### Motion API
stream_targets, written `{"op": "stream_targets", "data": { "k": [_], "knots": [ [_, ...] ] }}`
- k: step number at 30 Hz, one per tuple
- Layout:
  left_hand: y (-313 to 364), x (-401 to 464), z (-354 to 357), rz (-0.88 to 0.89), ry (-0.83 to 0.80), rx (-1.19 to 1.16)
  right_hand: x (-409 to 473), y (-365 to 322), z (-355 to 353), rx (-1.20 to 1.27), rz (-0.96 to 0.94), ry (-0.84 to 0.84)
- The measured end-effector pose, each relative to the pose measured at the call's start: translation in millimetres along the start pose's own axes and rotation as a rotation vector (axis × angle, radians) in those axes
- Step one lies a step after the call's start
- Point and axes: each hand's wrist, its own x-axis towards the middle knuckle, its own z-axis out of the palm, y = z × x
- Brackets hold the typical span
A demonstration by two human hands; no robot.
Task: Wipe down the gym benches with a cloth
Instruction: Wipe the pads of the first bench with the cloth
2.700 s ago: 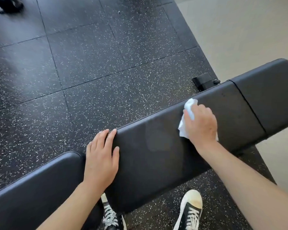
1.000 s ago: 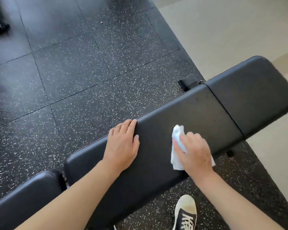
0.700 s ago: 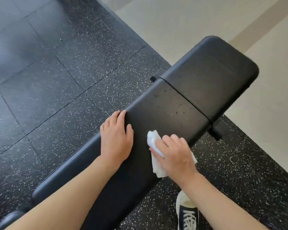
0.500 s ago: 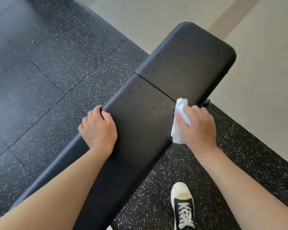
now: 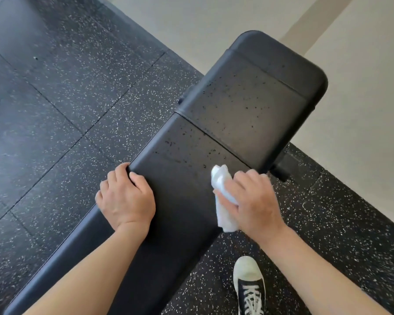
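Note:
A long black padded gym bench runs diagonally from the lower left to the upper right. Its far seat pad is dotted with small dark specks. My left hand grips the bench's left edge, fingers curled over it. My right hand holds a crumpled white cloth against the pad near its right edge, just short of the seam between the two pads. Part of the cloth is hidden under my fingers.
Black speckled rubber floor tiles lie to the left and under the bench. Pale smooth flooring starts beyond the bench's far end. My black and white sneaker stands on the rubber floor to the right of the bench. A black frame foot sticks out beneath the seat pad.
I have stepped along the bench toward its far end. My left hand went from lying flat on the pad to curling over its left edge. The cloth slid toward the seam.

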Motion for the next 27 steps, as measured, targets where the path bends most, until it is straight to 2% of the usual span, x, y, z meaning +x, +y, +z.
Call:
{"op": "stream_targets", "data": {
  "k": [2, 4, 13, 17, 20, 27],
  "knots": [
    [-0.3, 1.0, 1.2, -0.005, 0.006, 0.001, 26.0, 28.7, 2.2, -0.037, 0.144, 0.068],
    [-0.4, 1.6, 1.8, -0.010, 0.004, 0.005, 38.6, 27.0, 11.1, -0.062, 0.191, 0.080],
    [-0.6, 4.0, 5.3, -0.016, 0.005, 0.017, 108.3, -78.3, 65.1, 0.062, 0.076, -0.015],
    [-1.2, 4.8, 6.1, -0.017, 0.004, 0.029, 128.1, -95.4, 75.4, 0.136, 0.048, -0.043],
    [-0.3, 4.0, 5.0, -0.014, 0.011, 0.022, 104.5, -75.3, 61.7, 0.183, -0.045, -0.101],
    [0.3, 4.2, 5.2, -0.010, 0.049, 0.003, 26.9, 25.8, 10.8, 0.206, -0.165, -0.159]
  ]
}}
